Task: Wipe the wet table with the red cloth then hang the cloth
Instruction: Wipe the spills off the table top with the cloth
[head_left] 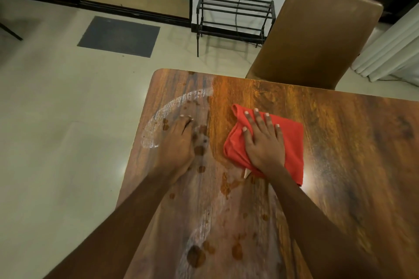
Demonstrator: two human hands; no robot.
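Observation:
The red cloth (292, 142), bunched into a pad, lies on the wooden table (351, 142) near its middle. My right hand (264, 140) presses flat on the cloth with fingers spread. My left hand (179, 142) rests on the bare table top near the left edge, fingers together and holding nothing. Water drops and smeared wet streaks (199, 149) cover the left part of the table, from the far corner down to the near edge. A small white tag pokes out under the cloth by my right wrist.
A brown padded chair (317, 36) stands at the table's far side. A black metal rack (235, 18) stands on the floor against the wall, with a cable hanging behind it. A grey mat (119, 36) lies by the glass door. White curtains (394, 47) hang at right.

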